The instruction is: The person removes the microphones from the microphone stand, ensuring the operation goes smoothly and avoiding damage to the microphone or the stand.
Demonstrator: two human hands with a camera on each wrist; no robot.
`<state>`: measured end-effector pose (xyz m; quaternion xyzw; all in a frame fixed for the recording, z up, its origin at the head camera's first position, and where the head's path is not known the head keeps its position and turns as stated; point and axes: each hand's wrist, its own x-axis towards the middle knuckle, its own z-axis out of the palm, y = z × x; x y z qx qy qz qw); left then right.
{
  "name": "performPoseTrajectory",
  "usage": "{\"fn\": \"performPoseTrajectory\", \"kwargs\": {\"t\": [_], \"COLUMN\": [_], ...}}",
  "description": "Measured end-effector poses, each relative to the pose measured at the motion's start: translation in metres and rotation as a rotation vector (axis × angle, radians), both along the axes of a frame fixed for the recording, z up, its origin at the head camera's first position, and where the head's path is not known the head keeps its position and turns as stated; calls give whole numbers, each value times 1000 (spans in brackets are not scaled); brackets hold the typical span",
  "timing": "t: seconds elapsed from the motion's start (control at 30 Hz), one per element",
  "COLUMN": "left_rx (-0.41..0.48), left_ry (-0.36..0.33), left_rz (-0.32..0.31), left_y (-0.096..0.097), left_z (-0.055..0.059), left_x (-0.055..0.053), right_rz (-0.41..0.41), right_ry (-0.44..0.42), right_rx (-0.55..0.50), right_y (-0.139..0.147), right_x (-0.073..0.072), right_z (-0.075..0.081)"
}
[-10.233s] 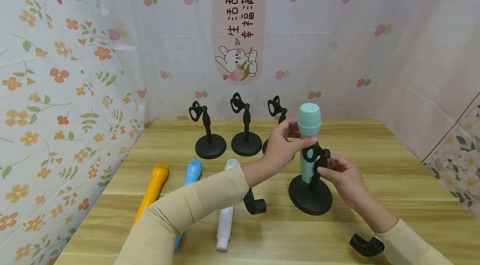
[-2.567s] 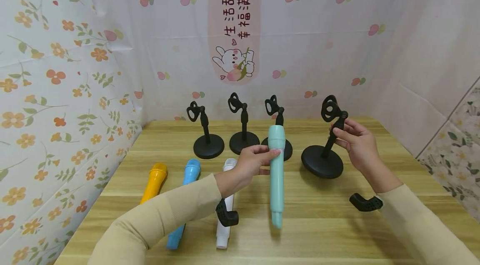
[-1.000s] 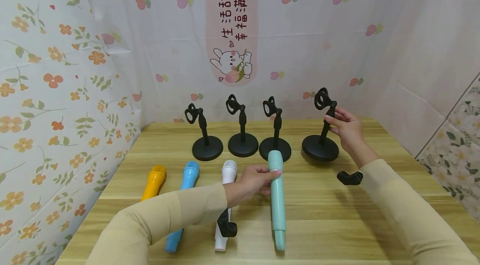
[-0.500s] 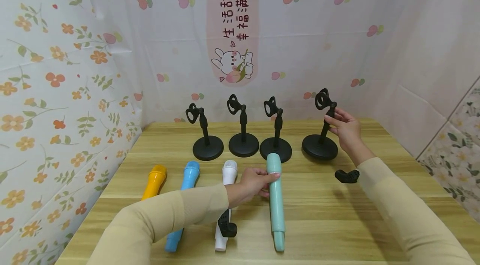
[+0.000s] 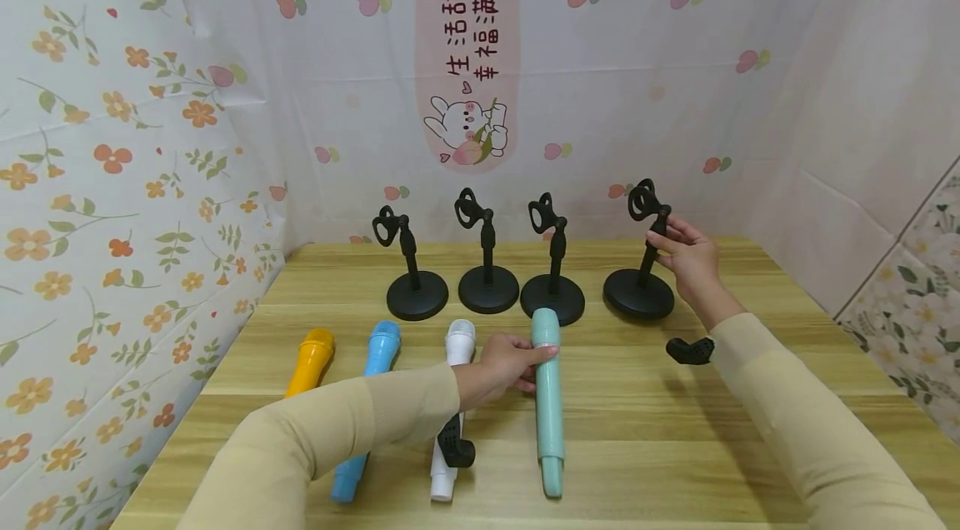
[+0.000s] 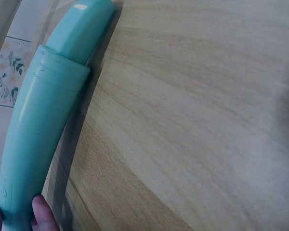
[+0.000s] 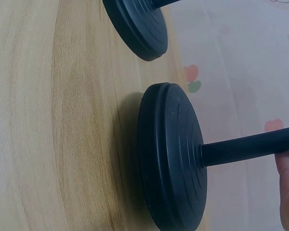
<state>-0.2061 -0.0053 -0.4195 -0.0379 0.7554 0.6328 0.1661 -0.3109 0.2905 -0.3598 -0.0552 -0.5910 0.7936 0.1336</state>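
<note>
My left hand (image 5: 510, 363) pinches a mint-green microphone (image 5: 550, 405) just below its head, thumb on top. The microphone lies lengthwise, low over the wooden table, its tail toward me; in the left wrist view the microphone (image 6: 43, 115) shows a narrow shadow along its side. On the right, my right hand (image 5: 690, 257) grips the post of a black microphone stand (image 5: 639, 293) between thumb and fingers. The right wrist view shows this stand's round base (image 7: 171, 159) close over the table, with a fingertip (image 7: 284, 166) against the post.
Three more black stands, a left one (image 5: 417, 295), a middle one (image 5: 488, 288) and a right one (image 5: 552, 297), stand in a row at the back. A yellow microphone (image 5: 309, 362), a blue microphone (image 5: 382, 351) and a white microphone (image 5: 460, 342) lie at left, partly behind the left arm.
The green microphone came out of the right stand's clip and was lowered to the table at centre. The right stand moved back into line with the others. The last half second shows only slight shifts.
</note>
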Motion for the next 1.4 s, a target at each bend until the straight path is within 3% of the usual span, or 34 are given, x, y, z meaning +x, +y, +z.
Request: {"fn": "performPoseTrajectory", "kwargs": {"t": [1.4], "left_rx": [-33], "left_ry": [16], "left_rz": [29], "left_y": [1], "left_z": [-9], "left_x": [-4], "right_rz": [-16], "right_ry": [-60], "right_rx": [32], "right_y": [-3], "right_x": [-2], "right_z": [-13]}}
